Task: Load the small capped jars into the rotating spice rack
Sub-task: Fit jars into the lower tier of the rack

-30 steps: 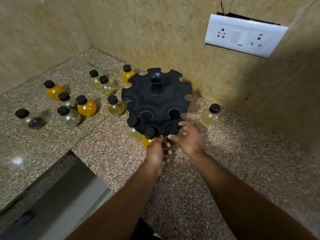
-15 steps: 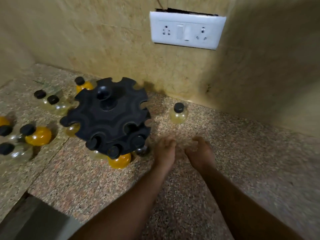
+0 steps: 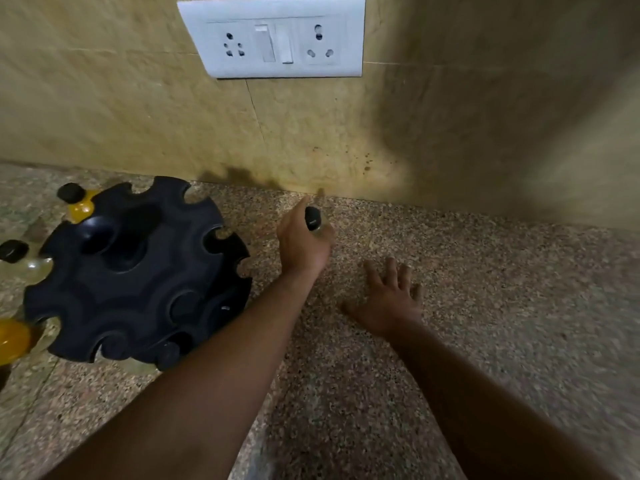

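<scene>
The left hand [image 3: 302, 244] is on the counter [image 3: 485, 306] near the wall [image 3: 346, 133], wrapped round a jar [image 3: 313, 219] whose cap sticks up between thumb and fingers; the right hand [image 3: 391, 299] lies flat on the counter, to its right and nearer the person. The rack [image 3: 135, 271] stands left of the left hand, with jars in its near slots and under the left forearm. Left of the rack and behind it, more jars [image 3: 74, 200] stand on the counter, and a switch plate [image 3: 273, 36] sits on the wall above the left hand.

Home kitchen: speckled granite countertop [image 3: 450, 271], beige tiled wall [image 3: 121, 116], white switch/socket plate [image 3: 273, 36], black spice rack [image 3: 138, 271] w/ jars.
</scene>
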A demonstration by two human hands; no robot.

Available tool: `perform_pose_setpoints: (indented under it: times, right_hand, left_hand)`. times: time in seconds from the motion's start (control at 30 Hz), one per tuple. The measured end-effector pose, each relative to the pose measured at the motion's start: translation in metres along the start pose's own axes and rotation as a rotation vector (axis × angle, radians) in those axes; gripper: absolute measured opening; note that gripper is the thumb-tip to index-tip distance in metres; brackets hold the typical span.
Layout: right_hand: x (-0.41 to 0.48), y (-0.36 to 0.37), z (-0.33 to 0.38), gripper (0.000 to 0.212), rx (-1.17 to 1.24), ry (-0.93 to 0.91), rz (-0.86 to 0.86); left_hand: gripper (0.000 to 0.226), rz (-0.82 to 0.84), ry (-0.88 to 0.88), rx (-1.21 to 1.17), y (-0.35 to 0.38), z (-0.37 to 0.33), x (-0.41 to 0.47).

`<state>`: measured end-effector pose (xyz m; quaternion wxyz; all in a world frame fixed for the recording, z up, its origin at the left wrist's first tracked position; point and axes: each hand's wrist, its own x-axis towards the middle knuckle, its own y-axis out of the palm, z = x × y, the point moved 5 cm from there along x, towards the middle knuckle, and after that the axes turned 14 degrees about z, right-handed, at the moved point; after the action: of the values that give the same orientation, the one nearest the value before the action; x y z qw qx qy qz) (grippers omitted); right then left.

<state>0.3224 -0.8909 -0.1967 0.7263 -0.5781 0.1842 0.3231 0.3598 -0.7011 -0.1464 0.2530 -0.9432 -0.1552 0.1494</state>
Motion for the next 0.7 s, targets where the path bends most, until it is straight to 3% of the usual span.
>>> perform_pose_setpoints:
  times: [0.13, 0.27, 0.37, 0.43, 0.57, 0.7]
  right_hand:
    - [0.000, -0.005, 0.003, 0.104, 0.059, -0.002, -0.026]
    - [-0.005, -0.021, 0.010, 0.097, 0.342, -0.103, -0.189]
    - [-0.016, -0.029, 0.023, 0.074, 0.442, -0.281, -0.278]
    - [-0.022, -0.029, 0.024, 0.051, 0.477, -0.333, -0.329]
    - [-0.034, -0.021, 0.019, 0.048, 0.507, -0.308, -0.354]
    - [-0.048, -0.016, 0.029, 0.053, 0.482, -0.306, -0.376]
  left_hand:
    - [0.054, -0.021, 0.056, 0.085, 0.003, -0.005, -0.011]
    - [0.068, 0.015, 0.099, 0.093, 0.015, -0.007, -0.041]
    - [0.078, 0.073, 0.149, 0.036, 0.022, -0.013, -0.069]
    - [0.072, 0.047, 0.152, -0.043, 0.021, -0.011, -0.085]
    - [0.051, -0.090, -0.010, -0.311, 0.006, 0.016, -0.108]
    - [0.051, -0.140, -0.197, -0.482, -0.010, 0.045, -0.126]
